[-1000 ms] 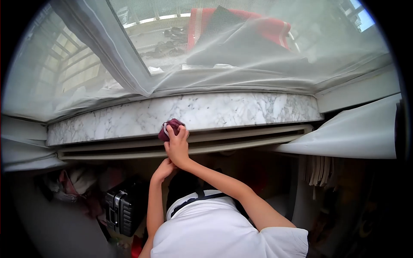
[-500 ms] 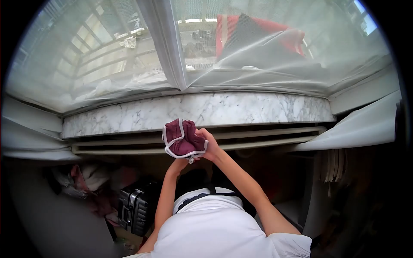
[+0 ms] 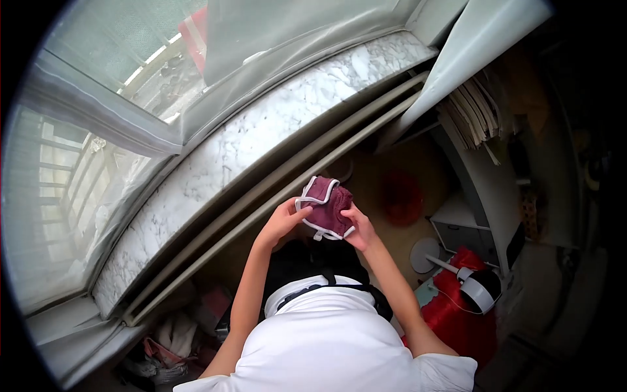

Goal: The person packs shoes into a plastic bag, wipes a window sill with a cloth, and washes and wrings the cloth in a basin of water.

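A small maroon cloth pouch (image 3: 325, 212) with pale grey piping is held up in front of my body. It looks soft and creased, with a folded-over part at its top and a small pale toggle or pull hanging at its lower edge. My left hand (image 3: 281, 222) grips its left side, thumb over the front. On the right side, my right hand (image 3: 359, 228) pinches the fabric near the lower corner. The fingers behind the cloth are hidden, and so is whatever might be inside it.
A marble windowsill (image 3: 261, 130) curves above pale radiator bars (image 3: 339, 150). A red basin (image 3: 401, 196) stands on the floor, near a white lamp-like object (image 3: 480, 287) on red cloth. Papers (image 3: 470, 114) stick out at right; piled clothes (image 3: 173, 340) lie lower left.
The view has swung to the right, bringing the red basin and red cloth into sight. My left hand has shifted from beneath the pouch to its left side; both hands still hold it.
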`<state>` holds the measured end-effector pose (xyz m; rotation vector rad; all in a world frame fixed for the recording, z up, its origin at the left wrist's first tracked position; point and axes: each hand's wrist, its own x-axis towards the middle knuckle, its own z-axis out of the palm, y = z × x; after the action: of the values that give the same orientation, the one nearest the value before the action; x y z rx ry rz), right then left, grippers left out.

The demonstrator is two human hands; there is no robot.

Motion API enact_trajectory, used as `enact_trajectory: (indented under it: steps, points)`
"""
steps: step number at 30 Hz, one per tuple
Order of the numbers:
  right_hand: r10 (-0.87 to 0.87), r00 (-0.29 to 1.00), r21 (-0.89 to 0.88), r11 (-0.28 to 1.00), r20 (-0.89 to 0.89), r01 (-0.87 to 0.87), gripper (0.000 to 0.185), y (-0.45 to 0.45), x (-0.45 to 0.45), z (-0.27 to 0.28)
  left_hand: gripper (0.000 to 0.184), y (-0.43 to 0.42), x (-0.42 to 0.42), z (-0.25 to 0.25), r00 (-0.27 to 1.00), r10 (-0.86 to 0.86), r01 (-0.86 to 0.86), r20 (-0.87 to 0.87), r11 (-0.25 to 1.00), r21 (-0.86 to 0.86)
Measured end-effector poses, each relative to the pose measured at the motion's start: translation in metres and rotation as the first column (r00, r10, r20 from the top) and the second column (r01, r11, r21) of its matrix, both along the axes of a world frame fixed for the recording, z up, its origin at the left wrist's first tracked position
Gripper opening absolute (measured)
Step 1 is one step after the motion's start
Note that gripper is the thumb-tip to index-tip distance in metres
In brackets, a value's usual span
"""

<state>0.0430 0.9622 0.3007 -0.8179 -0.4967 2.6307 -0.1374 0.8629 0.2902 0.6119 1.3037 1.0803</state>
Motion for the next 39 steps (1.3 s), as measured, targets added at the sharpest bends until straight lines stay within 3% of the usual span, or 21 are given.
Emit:
enact_trajectory:
  steps: [1, 5, 8, 13, 18, 20, 22, 23, 25, 26, 28, 29, 32, 33, 34, 36, 37, 39]
  points:
    - [-0.037, 0.999, -0.024, 0.999, 0.009, 0.038, 0.057, 0.001, 0.013, -0.007, 0.029, 0.007, 0.009, -0.003, 0.998, 0.057, -0.056, 0.038, 0.998, -0.024]
    - [-0.209, 0.978, -0.078, 0.975, 0.000, 0.208, 0.053, 0.007, 0.066, -0.031, 0.026, 0.036, 0.043, -0.025, 0.998, -0.064, 0.061, -0.029, 0.993, -0.100]
    - [-0.353, 0.932, 0.030, 0.935, 0.074, 0.352, 0.049, 0.011, 0.114, -0.065, 0.027, 0.062, 0.074, -0.033, 0.984, -0.160, 0.149, -0.075, 0.981, -0.125]
    - [-0.555, 0.795, 0.039, 0.825, 0.245, 0.564, 0.040, 0.016, 0.203, -0.082, 0.026, 0.114, 0.136, -0.068, 0.961, -0.273, 0.268, -0.035, 0.956, -0.117]
    - [-0.675, 0.661, 0.105, 0.721, 0.327, 0.684, 0.029, 0.022, 0.285, -0.141, 0.026, 0.171, 0.215, -0.086, 0.935, -0.352, 0.354, 0.038, 0.927, -0.127]
    - [-0.718, 0.608, 0.233, 0.690, 0.340, 0.685, 0.023, 0.025, 0.314, -0.173, 0.026, 0.193, 0.237, -0.116, 0.910, -0.414, 0.411, -0.005, 0.904, -0.118]
    - [-0.757, 0.548, 0.299, 0.648, 0.356, 0.701, 0.021, 0.033, 0.332, -0.193, 0.026, 0.218, 0.253, -0.150, 0.818, -0.514, 0.510, -0.256, 0.856, -0.087]
    - [-0.746, 0.484, 0.358, 0.652, 0.458, 0.668, 0.023, 0.040, 0.339, -0.198, 0.026, 0.230, 0.261, -0.159, 0.802, -0.540, 0.535, -0.257, 0.840, -0.096]
    - [-0.712, 0.391, 0.430, 0.679, 0.583, 0.595, 0.026, 0.055, 0.353, -0.208, 0.024, 0.255, 0.277, -0.176, 0.561, -0.395, 0.639, -0.728, 0.766, 0.077]
    - [-0.721, 0.376, 0.423, 0.664, 0.583, 0.617, 0.026, 0.062, 0.360, -0.219, 0.024, 0.266, 0.281, -0.193, 0.545, -0.413, 0.660, -0.730, 0.748, 0.070]
    - [-0.698, 0.208, 0.602, 0.703, 0.685, 0.378, 0.027, 0.076, 0.374, -0.245, 0.023, 0.293, 0.286, -0.234, 0.691, -0.498, 0.565, -0.524, 0.824, -0.039]
    - [-0.694, 0.109, 0.646, 0.708, 0.712, 0.285, 0.025, 0.081, 0.382, -0.259, 0.029, 0.309, 0.286, -0.249, 0.593, -0.547, 0.636, -0.591, 0.768, -0.073]
    - [-0.721, 0.008, 0.679, 0.655, 0.692, 0.331, 0.023, 0.103, 0.400, -0.286, 0.028, 0.347, 0.302, -0.272, 0.634, -0.589, 0.612, -0.502, 0.778, -0.140]
    - [-0.728, -0.055, 0.688, 0.618, 0.684, 0.379, 0.023, 0.110, 0.401, -0.291, 0.028, 0.362, 0.305, -0.290, 0.580, -0.598, 0.654, -0.553, 0.746, -0.122]
    - [-0.721, -0.070, 0.684, 0.616, 0.689, 0.392, 0.023, 0.119, 0.407, -0.296, 0.028, 0.374, 0.307, -0.310, 0.567, -0.614, 0.670, -0.548, 0.732, -0.127]
    - [-0.733, -0.075, 0.714, 0.626, 0.676, 0.314, 0.021, 0.130, 0.413, -0.317, 0.027, 0.392, 0.312, -0.330, 0.481, -0.495, 0.784, -0.723, 0.613, 0.102]
    - [-0.729, -0.077, 0.713, 0.634, 0.680, 0.301, 0.019, 0.136, 0.415, -0.330, 0.024, 0.401, 0.315, -0.346, 0.479, -0.505, 0.732, -0.718, 0.682, 0.008]
    - [-0.743, -0.098, 0.737, 0.623, 0.662, 0.262, 0.018, 0.153, 0.417, -0.349, 0.024, 0.421, 0.323, -0.351, 0.483, -0.583, 0.716, -0.653, 0.693, -0.089]
